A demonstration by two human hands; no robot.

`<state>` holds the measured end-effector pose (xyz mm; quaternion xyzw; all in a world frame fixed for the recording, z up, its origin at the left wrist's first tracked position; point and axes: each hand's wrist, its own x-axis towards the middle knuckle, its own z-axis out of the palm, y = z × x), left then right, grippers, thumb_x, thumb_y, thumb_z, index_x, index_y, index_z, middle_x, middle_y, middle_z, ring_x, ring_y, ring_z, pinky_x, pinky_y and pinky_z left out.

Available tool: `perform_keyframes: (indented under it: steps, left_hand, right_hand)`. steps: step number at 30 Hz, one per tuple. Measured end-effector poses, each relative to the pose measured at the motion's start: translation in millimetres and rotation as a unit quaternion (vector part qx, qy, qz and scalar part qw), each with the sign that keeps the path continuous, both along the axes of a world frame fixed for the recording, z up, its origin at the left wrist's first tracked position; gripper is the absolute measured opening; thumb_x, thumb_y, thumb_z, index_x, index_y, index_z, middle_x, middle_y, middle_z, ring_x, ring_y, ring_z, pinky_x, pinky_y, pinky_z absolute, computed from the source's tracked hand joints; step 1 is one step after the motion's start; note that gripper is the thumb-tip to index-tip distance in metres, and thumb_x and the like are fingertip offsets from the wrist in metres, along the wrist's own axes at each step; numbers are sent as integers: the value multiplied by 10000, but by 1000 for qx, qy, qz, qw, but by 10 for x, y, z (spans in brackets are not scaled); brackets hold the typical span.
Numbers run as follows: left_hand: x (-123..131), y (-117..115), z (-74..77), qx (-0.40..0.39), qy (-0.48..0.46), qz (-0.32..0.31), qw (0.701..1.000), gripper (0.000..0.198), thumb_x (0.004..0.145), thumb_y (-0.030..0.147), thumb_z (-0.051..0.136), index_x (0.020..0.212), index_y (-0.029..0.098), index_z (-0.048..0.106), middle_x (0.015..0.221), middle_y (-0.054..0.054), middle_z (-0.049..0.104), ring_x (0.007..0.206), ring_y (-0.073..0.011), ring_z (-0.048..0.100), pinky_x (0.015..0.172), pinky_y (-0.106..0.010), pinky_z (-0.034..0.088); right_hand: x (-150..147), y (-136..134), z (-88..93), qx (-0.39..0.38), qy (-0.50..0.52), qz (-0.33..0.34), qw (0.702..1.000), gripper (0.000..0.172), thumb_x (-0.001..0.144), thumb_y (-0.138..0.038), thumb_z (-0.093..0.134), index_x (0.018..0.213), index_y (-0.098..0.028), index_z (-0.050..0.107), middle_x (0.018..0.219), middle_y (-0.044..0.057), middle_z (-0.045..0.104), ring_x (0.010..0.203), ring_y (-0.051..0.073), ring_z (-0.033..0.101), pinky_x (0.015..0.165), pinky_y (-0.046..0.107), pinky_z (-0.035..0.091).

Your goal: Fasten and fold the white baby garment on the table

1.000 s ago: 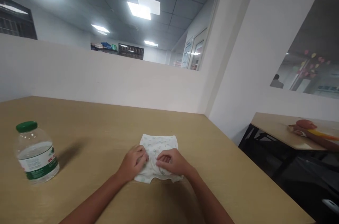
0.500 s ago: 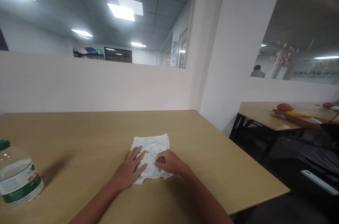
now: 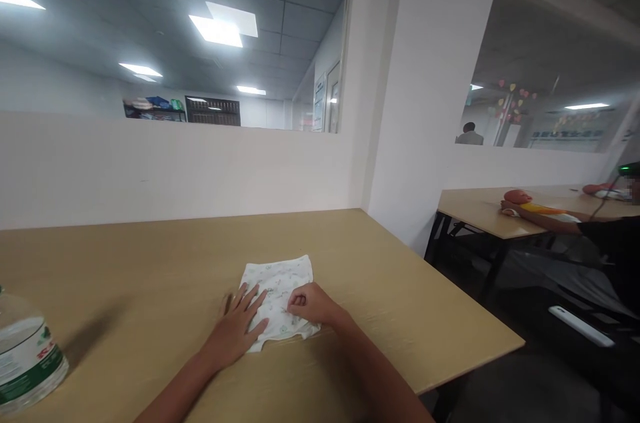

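Observation:
A small white printed cloth [image 3: 277, 279], which looks like a baby garment laid flat, lies on the table in front of me. My left hand [image 3: 237, 326] rests with spread fingers over its left side. On the right part of the cloth, my right hand [image 3: 311, 303] is closed, thumb and fingers curled together at the surface. They seem to pinch a bit of the fabric, though the fingertips are partly hidden.
A clear bottle [image 3: 30, 363] with a green and white label stands at the left of the wooden table [image 3: 150, 263]. To the right, a person in a dark sleeve [image 3: 607, 236] reaches to a baby doll [image 3: 520, 199] on another table [image 3: 480, 213]. A white wall [image 3: 165, 169] runs behind.
The view has turned slightly to the right, so the table and bottle sit further left. Both hands stay on the cloth in nearly the same pose.

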<state>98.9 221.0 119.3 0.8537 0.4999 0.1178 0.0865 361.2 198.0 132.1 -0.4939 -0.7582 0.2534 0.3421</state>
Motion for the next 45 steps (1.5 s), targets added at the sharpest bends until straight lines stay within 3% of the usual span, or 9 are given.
perform_keyframes:
  steps: [10, 16, 21, 23, 26, 30, 35, 39, 45]
  left_hand:
    - [-51, -118, 98, -71, 34, -1, 997, 804, 849, 850, 243, 1562, 504, 106, 1603, 167, -47, 1620, -214, -9, 1385, -580, -12]
    - [-121, -165, 363, -13, -34, 20, 999, 972, 619, 961, 538, 1420, 411, 516, 1524, -18, 356, 1518, -323, 215, 1308, -669, 50]
    - [-171, 201, 547, 14, -138, 146, 980, 792, 747, 889, 426, 1170, 267, 671, 1297, -85, 532, 1283, -221, 426, 1254, -621, 203]
    - [-161, 363, 510, -21, -137, 190, 972, 758, 770, 847, 415, 1064, 200, 680, 1245, -90, 547, 1237, -215, 436, 1215, -613, 247]
    - [-100, 538, 393, -49, -144, 223, 963, 727, 728, 810, 515, 983, 147, 672, 1203, -92, 555, 1231, -226, 417, 1212, -574, 256]
    - [-35, 697, 269, -63, -219, 209, 951, 508, 729, 601, 617, 932, 136, 652, 1092, -60, 589, 1153, -155, 438, 1176, -357, 329]
    - [-96, 890, 169, -113, -324, 162, 925, 365, 770, 416, 543, 947, 98, 568, 952, -10, 584, 843, 25, 405, 865, -76, 329]
    - [-149, 956, 147, -178, -433, 81, 880, 455, 743, 355, 471, 1139, 130, 470, 1061, -18, 582, 767, 44, 450, 703, -42, 351]
    - [-180, 890, 259, -269, -519, 13, 811, 846, 651, 380, 608, 1448, 232, 365, 1316, -67, 539, 970, -29, 613, 806, -94, 526]
  right_hand:
    - [24, -141, 148, -57, -14, 44, 997, 161, 773, -262, 699, 859, -155, 781, 822, 35, 737, 727, 150, 630, 603, 196, 424]
    - [78, -234, 326, -117, 17, 108, 987, 217, 803, -329, 670, 888, -156, 770, 768, 38, 711, 673, 157, 625, 608, 225, 455]
    - [176, 10, 276, 79, 109, -120, 984, 245, 866, -368, 594, 788, -153, 682, 758, 47, 656, 694, 158, 566, 640, 251, 427]
    - [249, 135, 180, 116, 96, -206, 967, 246, 869, -379, 584, 786, -161, 660, 760, 56, 650, 700, 172, 561, 668, 274, 433]
    - [350, 300, -5, 123, 40, -255, 958, 257, 858, -407, 599, 771, -170, 646, 801, 83, 669, 774, 210, 586, 762, 316, 447]
    - [367, 497, -166, 139, -9, -290, 947, 296, 781, -460, 693, 773, -168, 648, 882, 122, 669, 912, 267, 578, 899, 379, 421]
    - [308, 660, -121, 80, 64, -272, 957, 271, 604, -379, 773, 736, -176, 651, 827, 92, 638, 918, 278, 545, 918, 395, 411]
    - [272, 646, -27, 30, 138, -187, 972, 249, 655, -379, 673, 783, -166, 659, 824, 69, 661, 823, 233, 593, 804, 335, 468]
    - [138, 489, 119, -10, 308, -108, 945, 340, 675, -332, 661, 969, -167, 619, 1044, 94, 697, 863, 207, 642, 730, 277, 497]
